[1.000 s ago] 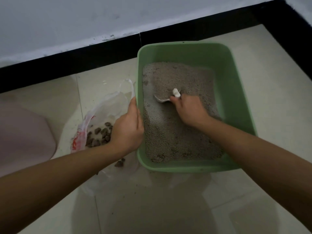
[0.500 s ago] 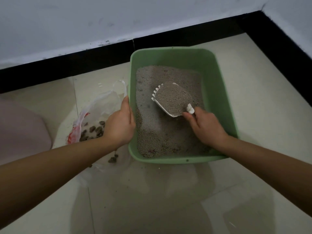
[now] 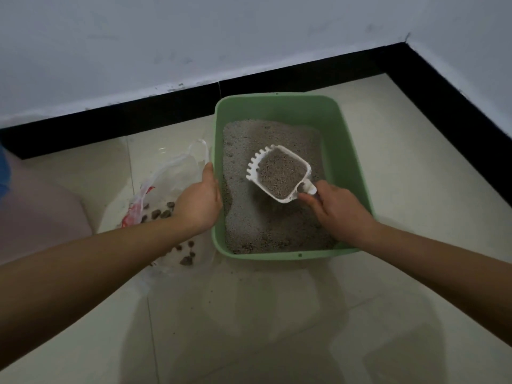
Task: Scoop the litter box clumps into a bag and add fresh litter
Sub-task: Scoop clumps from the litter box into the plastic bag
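- The litter box point(image 3: 352, 151) under my left hand point(image 3: 199, 200) is smooth green plastic with a dull sheen.
- The litter point(image 3: 249, 225) inside it looks grainy, grey and matt.
- My right hand point(image 3: 336, 214) holds a scoop point(image 3: 255, 167) of smooth white plastic.
- Left of the box, the bag point(image 3: 171, 173) is thin, crinkled, see-through plastic, with rough brown clumps point(image 3: 162, 214) in it.
- The floor point(image 3: 277, 328) around the box is glossy cream tile.
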### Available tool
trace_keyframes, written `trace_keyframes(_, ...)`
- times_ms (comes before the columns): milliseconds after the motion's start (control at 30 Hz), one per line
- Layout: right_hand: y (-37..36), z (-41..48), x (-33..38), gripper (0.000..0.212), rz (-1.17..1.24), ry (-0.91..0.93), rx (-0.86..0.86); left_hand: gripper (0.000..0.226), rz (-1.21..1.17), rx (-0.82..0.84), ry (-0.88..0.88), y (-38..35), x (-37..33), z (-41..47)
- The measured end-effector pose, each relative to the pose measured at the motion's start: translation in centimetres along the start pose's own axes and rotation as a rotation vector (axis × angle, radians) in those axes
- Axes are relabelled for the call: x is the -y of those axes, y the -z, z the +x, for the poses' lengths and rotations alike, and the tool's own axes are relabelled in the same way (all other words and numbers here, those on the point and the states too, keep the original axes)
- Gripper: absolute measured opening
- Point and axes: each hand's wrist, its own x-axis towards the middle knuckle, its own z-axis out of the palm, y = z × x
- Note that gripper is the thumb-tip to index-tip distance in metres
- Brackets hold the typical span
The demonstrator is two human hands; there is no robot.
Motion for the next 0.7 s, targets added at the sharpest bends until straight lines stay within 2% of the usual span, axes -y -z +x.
trace_keyframes(200, 1.1, -0.1, 0.2, 0.037, -0.081, -0.006, 0.059, 0.053, 0.018, 0.023, 0.005, 0.1, 0.2, 0.2)
trace_keyframes(333, 1.4, -0.1, 0.0, 0.038, -0.114, 0.001, 0.092, 0.053, 0.022, 0.029, -0.007, 0.1, 0.3, 0.4)
trace_keyframes(533, 1.6, 0.1, -0.4, 0.053, -0.170, 0.015, 0.121, 0.053, 0.011, 0.029, -0.010, 0.0, 0.3, 0.4)
trace_keyframes(700, 1.5, 0.3, -0.5, 0.046, -0.173, 0.016, 0.159, 0.055, -0.004, 0.030, -0.014, -0.1, 0.3, 0.4)
